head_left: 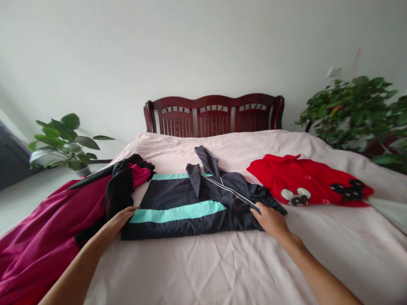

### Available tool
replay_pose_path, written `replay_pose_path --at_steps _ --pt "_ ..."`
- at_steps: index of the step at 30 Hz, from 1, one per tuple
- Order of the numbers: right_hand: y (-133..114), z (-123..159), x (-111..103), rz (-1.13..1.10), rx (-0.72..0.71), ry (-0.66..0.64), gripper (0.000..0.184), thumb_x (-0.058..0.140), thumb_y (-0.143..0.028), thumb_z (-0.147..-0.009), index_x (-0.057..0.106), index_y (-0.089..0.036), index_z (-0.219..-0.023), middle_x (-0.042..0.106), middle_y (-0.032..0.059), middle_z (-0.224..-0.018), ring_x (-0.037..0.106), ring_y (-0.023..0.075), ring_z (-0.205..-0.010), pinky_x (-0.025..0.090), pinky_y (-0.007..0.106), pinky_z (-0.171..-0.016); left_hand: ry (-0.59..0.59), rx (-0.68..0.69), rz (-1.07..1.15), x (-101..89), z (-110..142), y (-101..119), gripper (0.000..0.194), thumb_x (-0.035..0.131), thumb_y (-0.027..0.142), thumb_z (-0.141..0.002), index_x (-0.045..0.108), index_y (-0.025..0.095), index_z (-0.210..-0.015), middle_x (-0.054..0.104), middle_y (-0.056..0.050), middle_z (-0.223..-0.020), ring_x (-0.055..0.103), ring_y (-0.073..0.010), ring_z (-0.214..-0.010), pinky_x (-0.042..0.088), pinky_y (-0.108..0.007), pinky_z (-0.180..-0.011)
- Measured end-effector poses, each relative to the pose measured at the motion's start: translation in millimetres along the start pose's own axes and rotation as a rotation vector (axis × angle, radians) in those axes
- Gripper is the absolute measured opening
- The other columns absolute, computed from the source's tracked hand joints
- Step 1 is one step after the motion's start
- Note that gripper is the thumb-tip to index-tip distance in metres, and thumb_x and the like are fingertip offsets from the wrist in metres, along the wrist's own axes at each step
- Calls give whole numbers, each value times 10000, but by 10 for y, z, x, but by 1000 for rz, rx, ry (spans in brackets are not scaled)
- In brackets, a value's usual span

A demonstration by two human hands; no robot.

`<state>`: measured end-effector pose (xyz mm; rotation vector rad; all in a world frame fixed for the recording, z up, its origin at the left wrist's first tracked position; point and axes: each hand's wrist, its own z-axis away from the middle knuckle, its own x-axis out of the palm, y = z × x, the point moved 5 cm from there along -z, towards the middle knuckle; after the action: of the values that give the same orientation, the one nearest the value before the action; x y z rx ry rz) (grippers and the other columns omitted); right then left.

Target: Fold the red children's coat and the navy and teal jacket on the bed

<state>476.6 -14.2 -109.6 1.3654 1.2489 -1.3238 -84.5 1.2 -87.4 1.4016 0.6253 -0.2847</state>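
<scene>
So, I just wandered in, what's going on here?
A person has both hands on a dark top on a bed. The left grip touches its left edge, by a teal stripe; the right grip pinches its right part near the white piping. A red top lies to the right, magenta and black clothes to the left.

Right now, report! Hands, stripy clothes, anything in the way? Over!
Left hand at one end of striped garment, right hand pinching the other. Partly folded. Magenta clothing close beside left hand.
</scene>
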Motion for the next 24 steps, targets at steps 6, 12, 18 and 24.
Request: replay_pose_path --at_steps 6,12,18,24 --pt "-9 -19 -74 -29 56 1 345 379 -457 -991 638 -236 -1043 758 120 -924 716 287 -852 403 318 -644 -74 42 52 35 51 -221 660 598 581 -770 595 197 -1307 712 -113 -1200 695 -256 -1020 554 -334 -819" --pt "224 103 -138 -114 291 39 478 291 -524 -983 644 -262 -1171 752 132 -1023 707 293 -860 426 338 -640 104 108 -382 302 97 -224 497 494 469 -868 604 237 -1294 750 -74 -985 705 -254 -905 508 -312 -738" --pt "160 170 -94 -71 255 2 475 269 -496 -987 649 -263 -1154 762 136 -958 708 311 -879 440 365 -673 147 32 -516 326 147 -150 490 407 485 -930 569 276 -1343 748 -112 -1094 703 -296 -979 492 -322 -705" --pt "260 227 -61 -233 207 58 464 308 -519 -973 603 -280 -1242 744 75 -1136 706 283 -933 449 339 -694 286 90 -160 231 192 -274 692 473 607 -862 491 187 -1411 741 -52 -898 697 -237 -842 507 -302 -704"
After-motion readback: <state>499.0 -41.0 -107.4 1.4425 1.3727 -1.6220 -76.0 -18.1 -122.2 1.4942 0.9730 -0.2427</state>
